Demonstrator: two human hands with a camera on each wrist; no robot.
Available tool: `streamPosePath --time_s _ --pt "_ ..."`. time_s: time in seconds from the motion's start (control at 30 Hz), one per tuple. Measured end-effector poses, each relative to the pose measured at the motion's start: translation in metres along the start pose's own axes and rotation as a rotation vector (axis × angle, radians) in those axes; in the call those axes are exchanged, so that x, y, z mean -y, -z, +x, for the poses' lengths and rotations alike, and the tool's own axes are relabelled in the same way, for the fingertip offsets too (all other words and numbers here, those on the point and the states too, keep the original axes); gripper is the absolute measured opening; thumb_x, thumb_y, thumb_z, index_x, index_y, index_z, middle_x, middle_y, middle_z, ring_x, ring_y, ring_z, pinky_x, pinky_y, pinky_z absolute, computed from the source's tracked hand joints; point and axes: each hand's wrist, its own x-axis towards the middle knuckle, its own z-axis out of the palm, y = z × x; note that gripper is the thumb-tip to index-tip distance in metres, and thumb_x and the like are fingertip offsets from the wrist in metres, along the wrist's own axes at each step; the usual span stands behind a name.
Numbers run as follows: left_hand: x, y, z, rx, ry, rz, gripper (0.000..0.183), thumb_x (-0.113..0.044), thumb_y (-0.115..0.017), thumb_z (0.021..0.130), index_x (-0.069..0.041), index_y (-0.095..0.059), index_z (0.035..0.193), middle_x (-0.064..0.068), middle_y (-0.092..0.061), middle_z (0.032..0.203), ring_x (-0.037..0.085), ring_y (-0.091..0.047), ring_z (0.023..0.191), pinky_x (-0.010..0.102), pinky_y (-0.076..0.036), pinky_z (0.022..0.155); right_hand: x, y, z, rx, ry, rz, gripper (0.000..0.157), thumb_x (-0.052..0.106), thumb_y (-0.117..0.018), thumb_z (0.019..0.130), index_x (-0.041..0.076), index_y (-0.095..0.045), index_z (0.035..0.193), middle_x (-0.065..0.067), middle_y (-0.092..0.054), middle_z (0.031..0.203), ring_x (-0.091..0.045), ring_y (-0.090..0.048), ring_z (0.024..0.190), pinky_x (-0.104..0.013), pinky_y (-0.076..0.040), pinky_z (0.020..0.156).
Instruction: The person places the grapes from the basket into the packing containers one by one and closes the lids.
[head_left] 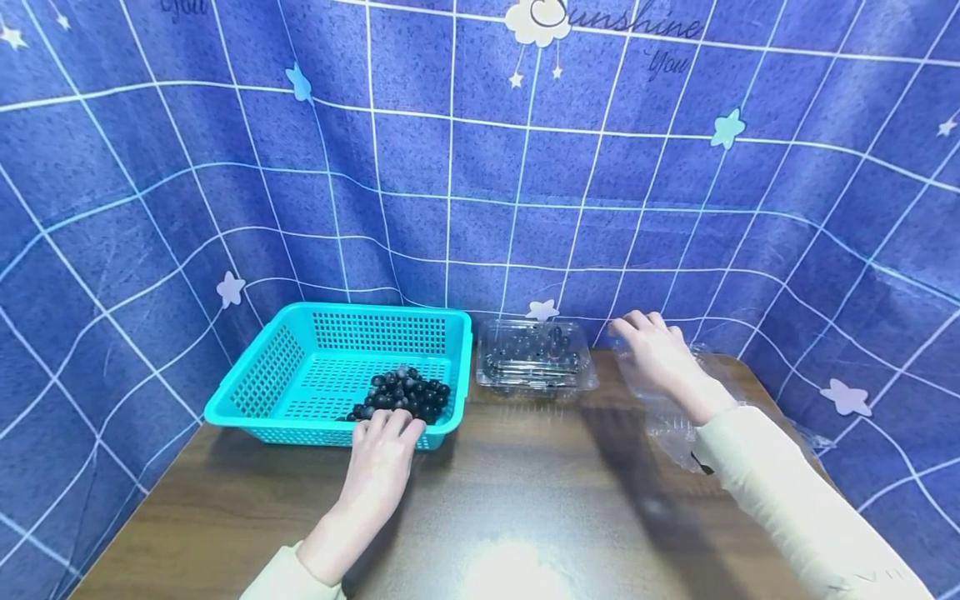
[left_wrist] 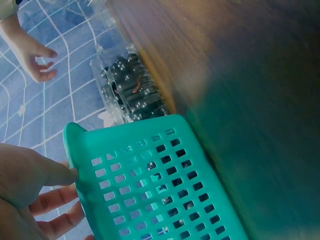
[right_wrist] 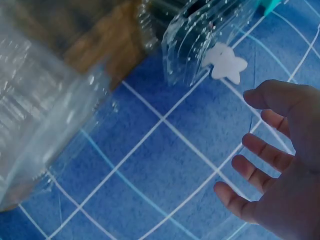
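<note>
Black grapes (head_left: 408,392) lie heaped at the near right of a turquoise plastic basket (head_left: 300,429) with slotted walls. My left hand (head_left: 384,450) is at the basket's near rim, its fingers reaching over the edge beside the grapes. In the left wrist view the thumb (left_wrist: 60,175) lies at the rim and the fingertips are partly hidden behind it. A clear plastic box (head_left: 536,358) holding dark grapes stands right of the basket. My right hand (head_left: 656,350) hovers in the air right of that box, fingers loosely bent and holding nothing.
Clear plastic containers (head_left: 671,425) lie at the right side of the wooden table (head_left: 510,483), partly under my right forearm. A blue curtain (head_left: 487,233) with white grid lines and stars hangs behind the table and along both sides.
</note>
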Motion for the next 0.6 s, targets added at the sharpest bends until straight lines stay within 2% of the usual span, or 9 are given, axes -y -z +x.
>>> streamPosePath --time_s 0.17,0.37,0.6 --pt "0.0 0.001 0.0 0.002 0.0 -0.003 0.029 0.004 -0.069 0.074 -0.014 -0.065 0.097 0.004 -0.059 0.097 0.028 -0.051 0.095 0.049 -0.041 0.078 -0.011 0.006 -0.007 -0.035 -0.033 -0.012 0.037 0.013 -0.069 0.074 0.012 -0.058 0.109 -0.012 -0.056 0.11 -0.038 -0.047 0.098 -0.057 -0.042 0.068" --pt "0.0 0.001 0.0 0.0 -0.001 0.0 0.029 0.003 -0.07 0.073 -0.014 -0.065 0.096 0.004 -0.059 0.097 0.028 -0.051 0.095 0.049 -0.041 0.079 -0.023 0.012 -0.015 -0.049 -0.059 -0.017 0.037 0.0 -0.063 0.075 0.01 -0.057 0.11 -0.015 -0.057 0.108 -0.041 -0.048 0.098 -0.057 -0.042 0.065" --pt "0.0 0.002 0.001 0.008 0.004 0.003 0.03 0.003 -0.07 0.074 -0.014 -0.065 0.097 0.004 -0.06 0.098 0.028 -0.051 0.096 0.049 -0.042 0.079 -0.042 0.018 -0.025 -0.081 -0.072 -0.014 0.046 0.004 -0.073 0.067 0.009 -0.057 0.11 -0.018 -0.056 0.107 -0.043 -0.047 0.096 -0.059 -0.04 0.063"
